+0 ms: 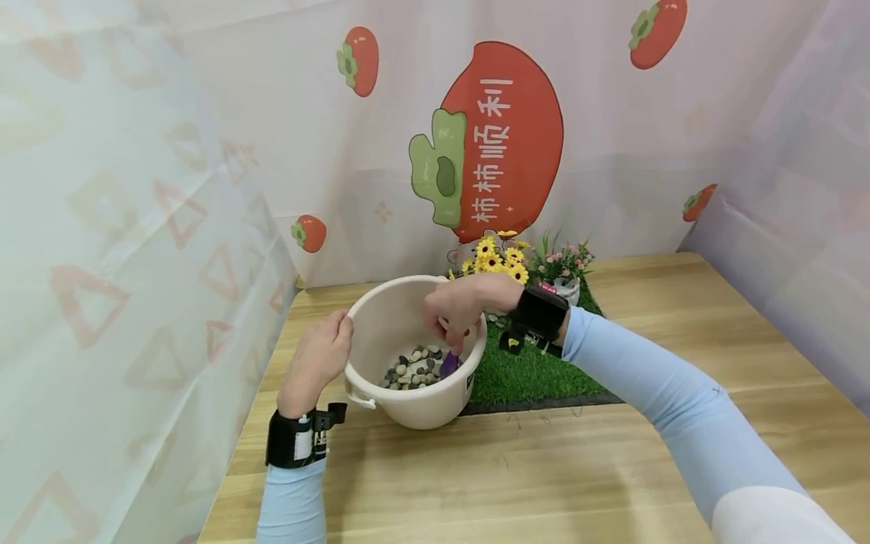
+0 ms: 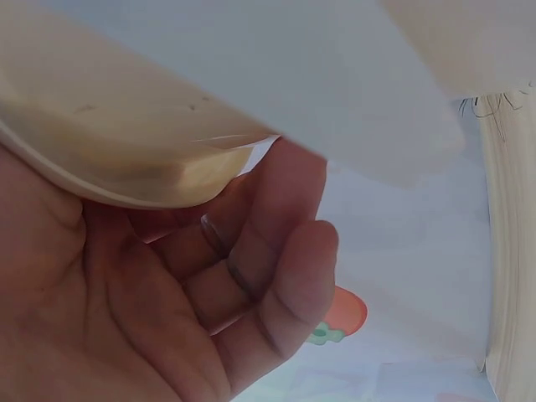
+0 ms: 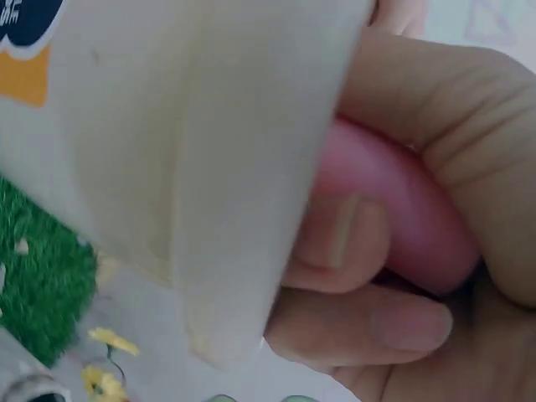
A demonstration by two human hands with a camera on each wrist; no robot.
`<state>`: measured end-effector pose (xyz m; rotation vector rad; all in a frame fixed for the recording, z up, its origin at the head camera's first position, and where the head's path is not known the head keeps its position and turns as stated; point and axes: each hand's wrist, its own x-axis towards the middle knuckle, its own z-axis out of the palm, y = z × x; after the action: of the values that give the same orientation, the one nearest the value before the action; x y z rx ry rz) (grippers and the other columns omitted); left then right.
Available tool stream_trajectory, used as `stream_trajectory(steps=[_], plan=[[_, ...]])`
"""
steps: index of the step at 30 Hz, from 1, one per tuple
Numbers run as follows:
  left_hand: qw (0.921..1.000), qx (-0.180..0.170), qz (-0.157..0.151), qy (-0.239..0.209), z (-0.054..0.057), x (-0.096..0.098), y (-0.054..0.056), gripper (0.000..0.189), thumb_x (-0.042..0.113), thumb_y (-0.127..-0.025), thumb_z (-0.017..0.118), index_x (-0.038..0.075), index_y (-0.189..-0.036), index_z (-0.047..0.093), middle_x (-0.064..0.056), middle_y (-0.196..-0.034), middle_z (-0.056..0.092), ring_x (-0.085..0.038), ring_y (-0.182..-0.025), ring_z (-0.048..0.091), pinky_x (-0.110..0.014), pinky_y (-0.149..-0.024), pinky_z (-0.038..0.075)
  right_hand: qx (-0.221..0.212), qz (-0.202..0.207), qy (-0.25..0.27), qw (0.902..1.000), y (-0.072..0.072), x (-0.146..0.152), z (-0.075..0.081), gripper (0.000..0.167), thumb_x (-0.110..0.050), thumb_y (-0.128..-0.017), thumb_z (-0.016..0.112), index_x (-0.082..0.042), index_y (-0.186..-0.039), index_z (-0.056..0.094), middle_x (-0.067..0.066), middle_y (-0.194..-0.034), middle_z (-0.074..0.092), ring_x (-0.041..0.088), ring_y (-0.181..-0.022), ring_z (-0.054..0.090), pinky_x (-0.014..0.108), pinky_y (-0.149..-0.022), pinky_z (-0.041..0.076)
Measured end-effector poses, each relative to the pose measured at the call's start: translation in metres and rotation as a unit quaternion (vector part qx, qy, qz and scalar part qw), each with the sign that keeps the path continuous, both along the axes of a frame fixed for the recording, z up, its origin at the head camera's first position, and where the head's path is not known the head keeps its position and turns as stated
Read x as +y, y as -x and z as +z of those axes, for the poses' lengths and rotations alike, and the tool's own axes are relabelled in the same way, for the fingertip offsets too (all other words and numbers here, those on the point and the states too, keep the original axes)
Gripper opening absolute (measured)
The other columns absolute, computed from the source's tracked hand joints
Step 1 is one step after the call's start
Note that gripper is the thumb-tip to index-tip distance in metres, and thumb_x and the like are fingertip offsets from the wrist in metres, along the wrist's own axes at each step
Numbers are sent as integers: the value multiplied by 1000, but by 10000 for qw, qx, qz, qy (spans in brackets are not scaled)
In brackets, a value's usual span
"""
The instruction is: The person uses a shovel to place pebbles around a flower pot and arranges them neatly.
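Observation:
A cream plastic bucket (image 1: 424,412) stands on the table, with grey and pale pebbles (image 1: 410,370) in its bottom. My left hand (image 1: 316,355) grips its rim on the left side; in the left wrist view the fingers (image 2: 276,243) curl beneath the rim. My right hand (image 1: 465,302) reaches over the opening and holds a small toy shovel. The shovel's purple blade (image 1: 448,365) points down at the pebbles by the right inner wall. In the right wrist view, fingers wrap its pink handle (image 3: 402,209), and the bucket wall hides the blade.
Right of the bucket lies a square of artificial grass (image 1: 530,374) with a dark edge. Yellow flowers (image 1: 489,261) and a pot of pink flowers (image 1: 567,264) stand at its back. A white handle (image 1: 360,397) hangs at the bucket's left. Printed cloth (image 1: 381,174) encloses the table.

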<state>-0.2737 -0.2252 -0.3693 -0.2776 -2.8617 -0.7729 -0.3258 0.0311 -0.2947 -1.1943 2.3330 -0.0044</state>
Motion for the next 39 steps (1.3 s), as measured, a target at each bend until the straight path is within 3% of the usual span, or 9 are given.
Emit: stream_trajectory(steps=[5,10,15,23,32,39], plan=[[10000,35,-19,-51,0,3,1,46,25,-106,28,-1,-131,56,-24,-114,67,-40,-101,65,-53,-86,51,599,-262,-330,9973,-6,-2,-3,22,-19,-79,82,-17,-67,64,-5,-63,55,10,-56,49,25,-53,38],[9999,-27,-15,-126,0,5,1,47,28,-106,27,1,-132,55,-22,-116,67,-38,-102,66,-52,-86,52,592,-438,-359,9966,-6,-2,-4,18,-19,-79,82,-17,-68,68,-4,-63,59,14,-55,57,25,-51,41],[9999,-119,58,-36,1,3,-2,47,26,-106,26,-2,-134,53,-25,-116,66,-40,-102,65,-53,-86,51,505,-384,209,9978,-1,-5,-18,10,-26,-81,82,-19,-79,74,-5,-72,68,11,-59,61,23,-54,44],[9999,-124,-41,25,1,5,0,48,26,-106,25,-1,-134,53,-24,-117,65,-40,-105,64,-54,-89,50,600,-306,952,9932,2,-5,-43,13,-28,-83,79,-18,-75,74,-3,-69,70,5,-55,54,21,-55,40],[10000,-22,-4,23,0,3,0,48,27,-106,24,-1,-132,54,-24,-118,65,-41,-105,64,-55,-88,50,834,-267,1637,9826,2,-3,-52,12,-35,-84,77,-24,-80,73,-12,-67,65,4,-59,57,21,-58,43],[9999,-140,21,51,1,2,-2,49,27,-106,24,-1,-135,52,-25,-119,65,-41,-104,65,-54,-86,52,983,-97,2044,9739,2,-1,-53,15,-40,-85,75,-26,-81,72,-13,-70,65,4,-60,56,20,-61,41]])
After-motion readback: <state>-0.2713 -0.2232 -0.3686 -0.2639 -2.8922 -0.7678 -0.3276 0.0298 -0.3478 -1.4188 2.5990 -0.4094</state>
